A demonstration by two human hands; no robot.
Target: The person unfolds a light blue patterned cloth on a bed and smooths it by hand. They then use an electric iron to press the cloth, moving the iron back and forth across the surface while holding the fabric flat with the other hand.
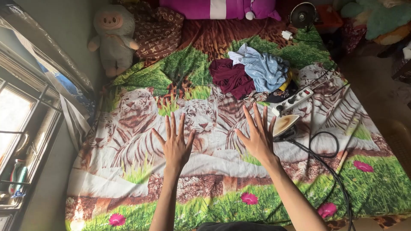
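Note:
Both of my hands are held flat above the bed, fingers spread, backs toward me. My left hand (175, 143) hovers over the tiger-print bedspread (128, 128) and holds nothing. My right hand (257, 134) is empty too, just left of an electric iron (285, 126) standing on its heel. A pile of clothes lies further up the bed: a maroon garment (231, 78) and a light blue one (267, 68).
A white power strip (295, 98) lies beside the iron, whose black cord (327, 158) loops toward the bed's near right edge. A plush toy (112, 36) and pillows (158, 30) sit at the head. A window (17, 128) is at left.

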